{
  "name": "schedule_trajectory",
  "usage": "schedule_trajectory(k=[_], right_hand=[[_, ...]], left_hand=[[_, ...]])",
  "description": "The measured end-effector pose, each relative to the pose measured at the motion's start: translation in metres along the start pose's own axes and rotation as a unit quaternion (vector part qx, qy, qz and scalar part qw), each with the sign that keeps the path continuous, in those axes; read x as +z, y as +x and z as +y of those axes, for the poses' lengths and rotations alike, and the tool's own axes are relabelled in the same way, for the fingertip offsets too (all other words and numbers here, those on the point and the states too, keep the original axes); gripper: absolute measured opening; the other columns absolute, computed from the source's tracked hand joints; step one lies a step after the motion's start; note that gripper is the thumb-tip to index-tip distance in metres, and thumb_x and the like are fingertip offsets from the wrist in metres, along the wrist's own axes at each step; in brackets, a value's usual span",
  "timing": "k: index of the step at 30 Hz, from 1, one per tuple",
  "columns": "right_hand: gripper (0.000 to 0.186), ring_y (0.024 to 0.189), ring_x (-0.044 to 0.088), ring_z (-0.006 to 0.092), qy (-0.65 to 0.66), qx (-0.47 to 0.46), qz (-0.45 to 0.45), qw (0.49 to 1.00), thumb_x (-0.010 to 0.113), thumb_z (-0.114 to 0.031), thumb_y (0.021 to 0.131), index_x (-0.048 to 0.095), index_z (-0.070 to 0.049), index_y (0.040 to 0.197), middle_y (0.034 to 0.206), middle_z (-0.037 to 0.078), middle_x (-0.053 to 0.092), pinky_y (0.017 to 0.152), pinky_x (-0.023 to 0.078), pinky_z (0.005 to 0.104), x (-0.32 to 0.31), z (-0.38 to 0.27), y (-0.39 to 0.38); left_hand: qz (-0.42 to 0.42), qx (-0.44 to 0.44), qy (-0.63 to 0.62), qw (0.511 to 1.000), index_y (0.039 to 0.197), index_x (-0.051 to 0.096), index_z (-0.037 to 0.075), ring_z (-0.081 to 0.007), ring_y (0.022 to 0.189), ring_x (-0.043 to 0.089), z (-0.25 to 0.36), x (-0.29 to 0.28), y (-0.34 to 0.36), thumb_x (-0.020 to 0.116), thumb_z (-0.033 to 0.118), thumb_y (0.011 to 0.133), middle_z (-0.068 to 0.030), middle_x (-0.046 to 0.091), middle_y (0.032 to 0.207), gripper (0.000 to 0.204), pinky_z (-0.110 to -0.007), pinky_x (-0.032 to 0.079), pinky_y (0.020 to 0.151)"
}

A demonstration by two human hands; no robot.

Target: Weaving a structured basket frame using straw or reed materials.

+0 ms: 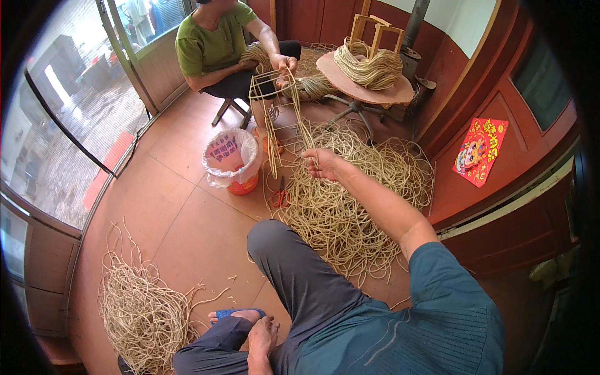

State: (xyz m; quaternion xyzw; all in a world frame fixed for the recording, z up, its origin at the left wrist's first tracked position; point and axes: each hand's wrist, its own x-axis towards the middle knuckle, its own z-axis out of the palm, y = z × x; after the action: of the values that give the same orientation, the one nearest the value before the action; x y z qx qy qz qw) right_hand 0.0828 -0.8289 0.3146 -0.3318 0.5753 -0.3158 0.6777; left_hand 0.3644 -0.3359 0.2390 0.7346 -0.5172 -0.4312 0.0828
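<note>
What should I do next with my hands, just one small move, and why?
I'd probably bring your left hand up to the pale strands for a second grip: your right hand appears to pinch them alone, they stretch up toward the other person's hand, and your left is down by your lap.

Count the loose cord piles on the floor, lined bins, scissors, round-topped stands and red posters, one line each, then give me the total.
Loose cord piles: 2, a large pile and a smaller pile
Lined bin: 1
Scissors: 1
Round-topped stand: 1
Red poster: 1
Total: 6
</note>
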Motion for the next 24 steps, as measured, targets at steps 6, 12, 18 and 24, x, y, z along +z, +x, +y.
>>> schedule_trajectory(k=[6,12,18,24], right_hand=[[0.019,0.051,0.044,0.0071,-0.047,-0.003,0.000,0.999,0.069,-0.026,0.096,0.056,-0.013,0.097,0.067,-0.004,0.045,0.042,0.041,0.0256,0.007,0.003,0.006],[0.017,0.052,0.038,0.0048,0.037,0.027,-0.065,0.997,0.069,-0.021,0.093,0.052,-0.018,0.092,0.069,-0.008,0.042,0.044,0.034,0.0222,-0.002,0.021,0.008],[0.024,0.051,0.034,0.0050,0.027,0.083,-0.041,0.995,0.068,-0.021,0.092,0.045,-0.020,0.086,0.066,-0.009,0.040,0.045,0.031,0.0234,-0.014,0.065,-0.011],[0.039,0.050,0.030,0.0057,0.032,0.132,-0.030,0.990,0.066,-0.021,0.095,0.032,-0.024,0.074,0.062,-0.011,0.035,0.047,0.027,0.0260,-0.014,0.114,-0.045]], left_hand=[[0.000,-0.018,0.012,1.000,0.128,0.073,0.001,-0.0388,0.116,0.073,0.013,-0.007,-0.003,0.074,0.023,0.097,-0.0241,0.077,0.120,0.038,-0.046,0.056,0.101],[0.012,0.009,0.007,1.000,0.128,0.073,0.002,-0.0399,0.114,0.073,0.010,-0.006,-0.002,0.074,0.023,0.097,-0.0235,0.076,0.119,0.038,-0.047,0.057,0.100],[0.011,0.009,0.015,1.000,0.126,0.073,0.001,-0.0391,0.115,0.073,0.016,-0.008,0.000,0.073,0.022,0.097,-0.0236,0.076,0.119,0.035,-0.046,0.057,0.100],[0.020,0.041,0.029,0.999,0.124,0.073,0.002,-0.0406,0.113,0.072,0.013,-0.005,0.002,0.073,0.021,0.097,-0.0236,0.075,0.117,0.034,-0.049,0.057,0.096]])
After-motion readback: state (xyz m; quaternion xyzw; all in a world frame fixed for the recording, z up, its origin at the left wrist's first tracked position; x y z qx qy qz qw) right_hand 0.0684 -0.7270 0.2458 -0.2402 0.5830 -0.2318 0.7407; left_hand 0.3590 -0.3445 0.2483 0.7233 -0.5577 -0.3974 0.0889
